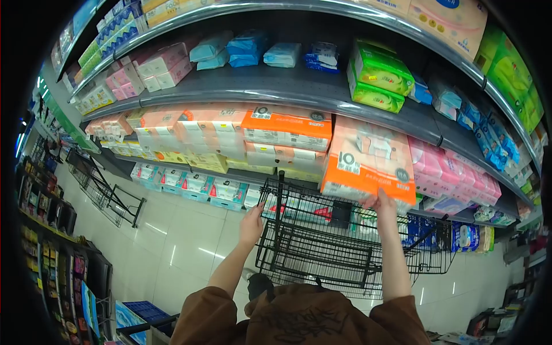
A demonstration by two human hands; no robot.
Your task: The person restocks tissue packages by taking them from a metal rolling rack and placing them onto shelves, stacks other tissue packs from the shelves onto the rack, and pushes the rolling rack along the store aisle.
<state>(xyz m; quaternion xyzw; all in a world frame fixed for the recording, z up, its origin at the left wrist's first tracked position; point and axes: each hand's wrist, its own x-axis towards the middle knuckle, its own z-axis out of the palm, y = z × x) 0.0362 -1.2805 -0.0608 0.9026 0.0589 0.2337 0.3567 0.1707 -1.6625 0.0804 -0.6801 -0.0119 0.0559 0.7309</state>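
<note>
On the right, my right hand (382, 202) is closed on the lower front edge of an orange and peach tissue pack (370, 152), which is tilted and partly out over the shelf edge. My left hand (252, 223) is at the left end of a black wire cart (322, 247), its fingers closed around the rim. Left of the held pack, a similar orange pack (287, 123) lies on top of others on the shelf. Pink packs (437, 169) are just right of the held one.
Above runs a grey shelf (259, 99) with green packs (382, 75) and blue packs (247, 46). Another wire rack (106, 192) stands on the tiled floor (172, 241) at left. Shelves of goods (52, 259) line the far left.
</note>
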